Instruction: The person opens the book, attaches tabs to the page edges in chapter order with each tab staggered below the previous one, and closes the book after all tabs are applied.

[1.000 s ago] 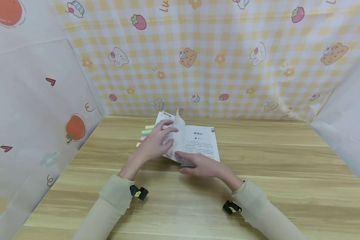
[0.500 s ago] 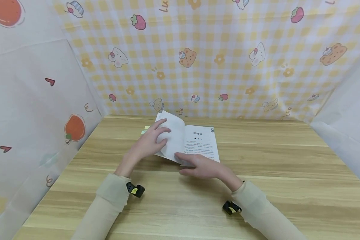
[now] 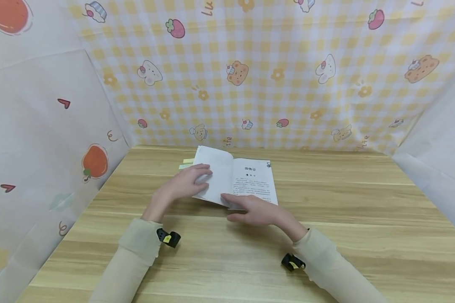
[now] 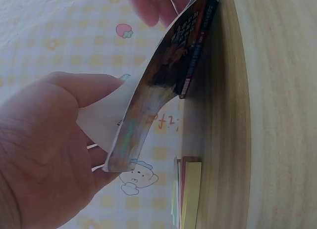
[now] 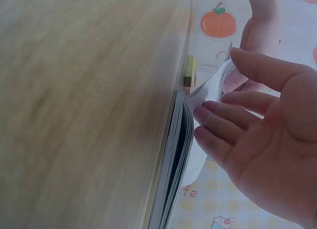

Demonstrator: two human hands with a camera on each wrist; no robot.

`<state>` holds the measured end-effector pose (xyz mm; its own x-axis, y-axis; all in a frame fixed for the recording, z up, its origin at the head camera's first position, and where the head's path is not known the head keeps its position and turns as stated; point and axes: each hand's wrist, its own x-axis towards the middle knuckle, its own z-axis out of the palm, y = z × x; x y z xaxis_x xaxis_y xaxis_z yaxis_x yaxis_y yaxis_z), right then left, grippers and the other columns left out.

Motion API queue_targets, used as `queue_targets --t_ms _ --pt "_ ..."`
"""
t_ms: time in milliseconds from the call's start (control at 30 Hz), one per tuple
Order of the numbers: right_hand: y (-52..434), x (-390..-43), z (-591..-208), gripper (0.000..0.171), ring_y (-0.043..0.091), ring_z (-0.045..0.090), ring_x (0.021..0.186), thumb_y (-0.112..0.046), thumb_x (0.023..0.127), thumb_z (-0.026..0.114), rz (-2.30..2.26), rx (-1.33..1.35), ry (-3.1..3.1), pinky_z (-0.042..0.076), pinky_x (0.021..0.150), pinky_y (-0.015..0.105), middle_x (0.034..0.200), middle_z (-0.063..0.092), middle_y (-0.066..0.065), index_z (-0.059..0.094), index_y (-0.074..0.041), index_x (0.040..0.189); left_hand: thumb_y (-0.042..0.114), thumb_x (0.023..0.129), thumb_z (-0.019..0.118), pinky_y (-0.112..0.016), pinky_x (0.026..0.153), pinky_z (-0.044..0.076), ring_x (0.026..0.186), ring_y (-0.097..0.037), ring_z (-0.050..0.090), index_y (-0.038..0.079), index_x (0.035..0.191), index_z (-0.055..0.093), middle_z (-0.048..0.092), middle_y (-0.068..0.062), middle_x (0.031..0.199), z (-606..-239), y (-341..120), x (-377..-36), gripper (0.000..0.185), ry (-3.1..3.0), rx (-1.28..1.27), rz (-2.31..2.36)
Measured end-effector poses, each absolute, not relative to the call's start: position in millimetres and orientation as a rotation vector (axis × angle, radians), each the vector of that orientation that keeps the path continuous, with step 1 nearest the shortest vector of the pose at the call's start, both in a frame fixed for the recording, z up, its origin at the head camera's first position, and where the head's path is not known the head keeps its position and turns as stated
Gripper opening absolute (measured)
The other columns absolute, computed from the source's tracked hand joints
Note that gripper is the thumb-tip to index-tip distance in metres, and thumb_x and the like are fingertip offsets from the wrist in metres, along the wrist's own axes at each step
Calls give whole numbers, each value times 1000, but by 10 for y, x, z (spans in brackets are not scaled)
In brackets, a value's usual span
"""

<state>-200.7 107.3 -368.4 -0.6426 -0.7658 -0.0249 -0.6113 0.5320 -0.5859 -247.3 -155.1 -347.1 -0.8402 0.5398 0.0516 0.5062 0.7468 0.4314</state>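
An open book (image 3: 251, 181) lies at the back middle of the table, its left half lifted off the wood. A blank white page (image 3: 217, 162) faces up on that left half; a printed page is on the right. The left hand (image 3: 186, 182) rests over the outer part of the blank page with loosely bent fingers. In the left wrist view, the book's dark cover (image 4: 171, 56) shows from below, with the thumb and fingers over the page side. My right hand (image 3: 255, 209) touches the lower pages near the spine, fingers extended.
Yellow and green strips (image 3: 186, 166) stick out beyond the book's left side; in the left wrist view a yellow-and-red block (image 4: 190, 189) stands on the table (image 3: 227, 261). A checked cloth (image 3: 280, 97) hangs behind, and a white cloth (image 3: 41, 139) hangs on the left.
The raised page has come over to the left and now lies over the left half. My left hand has moved slightly left and down with it. The right hand has stayed in place.
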Motion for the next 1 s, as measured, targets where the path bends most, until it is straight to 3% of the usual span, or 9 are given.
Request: queue_targets --t_ms 333,600,1000 --pt "1073 -1998 -3664 65 24 40 143 -31 102 61 -793 -1117 2477 34 116 42 157 41 11 37 -5 156 24 98 64 -52 121 18 151 -36 20 2 146 51 32 -18 161 -3470 -1600 -2462 55 2756 835 605" --pt "1065 -2005 -3676 64 25 39 143 -32 103 60 -776 -1127 2467 34 115 43 157 41 12 37 -4 155 39 98 64 -55 119 20 150 -37 21 7 156 38 23 -20 164 -3522 -1572 -2449 70 2699 727 543" --pt "1092 -2026 -3684 63 24 39 143 -30 102 61 -761 -1116 2454 34 115 43 157 41 11 38 -5 155 43 97 64 -56 120 18 152 -37 13 12 159 31 14 -18 167 -3566 -1543 -2432 77 2634 589 459"
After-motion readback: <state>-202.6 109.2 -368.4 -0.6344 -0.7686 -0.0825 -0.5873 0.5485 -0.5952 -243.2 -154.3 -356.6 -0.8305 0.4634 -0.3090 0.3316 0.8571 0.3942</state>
